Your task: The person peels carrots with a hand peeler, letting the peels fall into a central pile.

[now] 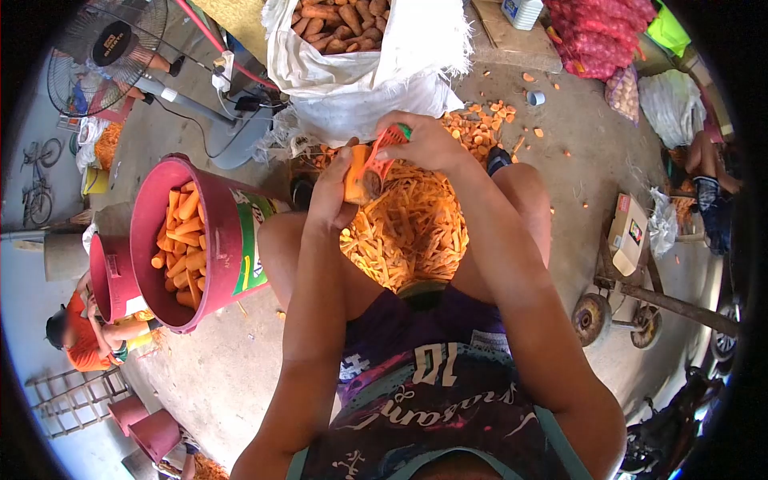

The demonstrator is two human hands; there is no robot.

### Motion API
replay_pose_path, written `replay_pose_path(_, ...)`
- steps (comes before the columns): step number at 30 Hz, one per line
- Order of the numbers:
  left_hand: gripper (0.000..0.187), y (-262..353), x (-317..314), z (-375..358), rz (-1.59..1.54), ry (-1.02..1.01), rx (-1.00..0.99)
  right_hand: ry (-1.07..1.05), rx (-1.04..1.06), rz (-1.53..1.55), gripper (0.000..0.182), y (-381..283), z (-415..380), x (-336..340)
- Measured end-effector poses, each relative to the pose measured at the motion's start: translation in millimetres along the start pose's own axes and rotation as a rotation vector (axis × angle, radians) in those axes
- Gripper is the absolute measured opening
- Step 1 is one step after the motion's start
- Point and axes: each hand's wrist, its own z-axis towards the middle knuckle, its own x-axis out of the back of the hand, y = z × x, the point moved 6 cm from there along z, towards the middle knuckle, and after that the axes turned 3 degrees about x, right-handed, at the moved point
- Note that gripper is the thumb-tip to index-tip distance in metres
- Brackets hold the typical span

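My left hand [330, 190] is wrapped round a thick carrot [354, 178], which is orange with a brown unpeeled patch near its lower end. In my right hand [428, 144] is a red peeler [384, 154] with a green end, held against the carrot's side. Below both hands, a heap of carrot peelings [424, 236] lies between my knees. Beyond them stands an open white sack [336, 108] with unpeeled carrots [340, 20] in its mouth. To my left, a large red tub [222, 256] holds peeled carrots [182, 232].
Carrot scraps [488, 120] litter the floor past my hands. A fan [112, 44] stands far left, its cable trailing on the floor. On the right are a wheeled trolley [632, 288] and red net sacks [596, 32]. Other people [84, 344] sit at both sides.
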Motion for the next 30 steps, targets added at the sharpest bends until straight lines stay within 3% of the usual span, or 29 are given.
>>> replay_pose_path(2, 0.051, -2, 3, -2, 0.132, -0.13, 0.033, 0.05, 0.011, 0.02, 0.043, 7, 2, 8)
replay_pose_path(4, 0.051, -2, 0, -10, 0.077, -0.092, 0.042, 0.212, -0.166, -0.073, 0.046, 14, 5, 32)
replay_pose_path(8, 0.045, 8, 1, -18, -0.072, -0.06, 0.004, 0.225, -0.236, -0.103, 0.048, 33, 9, 34)
replay_pose_path(11, 0.043, 5, 23, 0, -0.136, 0.033, -0.027, 0.198, -0.04, -0.086, 0.052, -4, -2, 7)
replay_pose_path(13, 0.04, -4, 20, 2, -0.115, 0.07, 0.04, 0.014, 0.112, -0.061, 0.049, -26, -9, -13)
replay_pose_path(14, 0.038, -4, 11, 0, -0.125, 0.062, 0.061, -0.006, 0.149, -0.06, 0.06, -31, -13, -15)
replay_pose_path(15, 0.038, -5, 1, -1, -0.122, 0.057, 0.071, 0.002, 0.14, -0.06, 0.06, -31, -14, -13)
replay_pose_path(18, 0.039, -9, 3, 1, -0.124, 0.095, 0.085, -0.013, 0.15, -0.039, 0.046, -24, -12, -10)
replay_pose_path(20, 0.041, -16, 19, 10, -0.15, -0.214, 0.142, 0.062, 0.096, -0.042, 0.049, -5, -5, -2)
replay_pose_path(21, 0.041, -11, 6, 4, -0.149, -0.215, 0.14, 0.136, 0.038, -0.045, 0.053, 2, -2, 8)
replay_pose_path(22, 0.041, -9, -1, -4, -0.025, -0.1, 0.126, 0.137, 0.04, -0.044, 0.053, 7, 2, 16)
replay_pose_path(24, 0.041, -3, -3, -15, 0.101, 0.017, 0.109, 0.237, -0.222, -0.1, 0.05, 20, 5, 37)
replay_pose_path(27, 0.041, -3, -3, -19, 0.058, -0.105, 0.124, 0.255, -0.235, -0.036, 0.041, 7, 2, 36)
replay_pose_path(30, 0.038, -4, 31, 0, -0.087, 0.101, 0.068, 0.16, -0.13, -0.03, 0.043, -11, -5, 8)
